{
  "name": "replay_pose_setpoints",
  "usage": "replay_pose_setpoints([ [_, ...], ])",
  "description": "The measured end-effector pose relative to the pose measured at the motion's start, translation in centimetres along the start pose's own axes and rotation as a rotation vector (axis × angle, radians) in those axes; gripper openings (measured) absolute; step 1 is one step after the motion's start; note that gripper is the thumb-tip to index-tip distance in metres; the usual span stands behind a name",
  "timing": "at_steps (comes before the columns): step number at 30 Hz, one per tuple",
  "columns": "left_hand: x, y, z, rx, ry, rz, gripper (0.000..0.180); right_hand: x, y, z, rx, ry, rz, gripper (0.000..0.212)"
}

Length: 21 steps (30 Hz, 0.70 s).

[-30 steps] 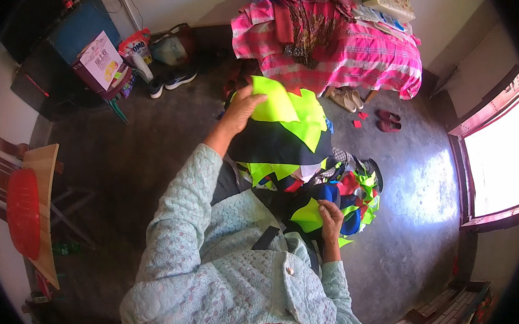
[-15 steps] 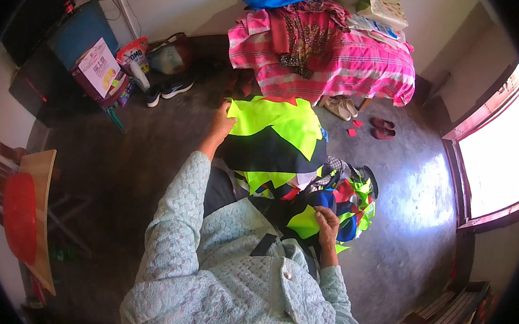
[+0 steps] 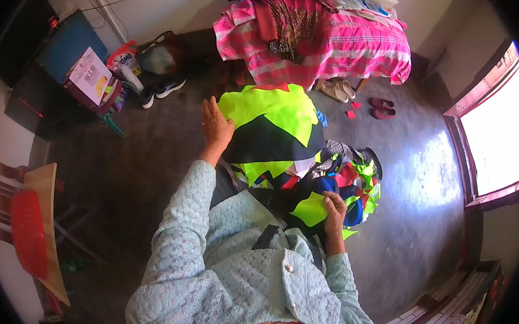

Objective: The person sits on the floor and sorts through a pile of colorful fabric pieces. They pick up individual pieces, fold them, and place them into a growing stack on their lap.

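A piece of patchwork cloth [image 3: 267, 141], made of black and lime-yellow fabric with a bit of red at its far edge, is spread in front of my lap. At its left edge rests my left hand [image 3: 217, 125], fingers stretched out and thumb apart, lying against the lime part. Lower right, my right hand [image 3: 334, 214] pinches a small pointed lime fabric scrap [image 3: 310, 209] between thumb and fingers. Just beyond that hand lies a heap of fabric scraps [image 3: 360, 180] in lime, red, blue and checked black-and-white, some of it in a dark round container whose shape is partly hidden.
Ahead stands a bed or bench under a pink checked cloth [image 3: 363, 49], with shoes [image 3: 337, 90] beneath. Dark red shoes [image 3: 381, 108] and small red scraps [image 3: 351, 114] lie on the floor. A red plastic chair [image 3: 28, 230] is at left; a bright window [image 3: 496, 130] at right.
My left hand has loosened from the cloth's left corner, its fingers now straighter. My right hand still holds the lime scrap. The whole view has shifted slightly.
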<state>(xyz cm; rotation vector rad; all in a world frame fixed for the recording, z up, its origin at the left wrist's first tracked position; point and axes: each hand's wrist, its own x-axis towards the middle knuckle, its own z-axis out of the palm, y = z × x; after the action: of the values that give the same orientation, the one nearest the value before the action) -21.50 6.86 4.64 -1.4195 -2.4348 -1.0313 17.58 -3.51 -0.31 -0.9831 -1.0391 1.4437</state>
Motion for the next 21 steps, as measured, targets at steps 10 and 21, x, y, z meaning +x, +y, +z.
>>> replay_pose_setpoints([
  [10, -9.9, 7.5, -1.8, -0.720, -0.281, 0.173, 0.037, 0.5, -1.1, -0.2, 0.378, -0.065, 0.029, 0.062],
  [21, -21.2, 10.6, 2.7, -1.115, -1.059, -0.111, 0.056, 0.6, -0.6, -0.6, 0.451, -0.038, 0.038, 0.057],
])
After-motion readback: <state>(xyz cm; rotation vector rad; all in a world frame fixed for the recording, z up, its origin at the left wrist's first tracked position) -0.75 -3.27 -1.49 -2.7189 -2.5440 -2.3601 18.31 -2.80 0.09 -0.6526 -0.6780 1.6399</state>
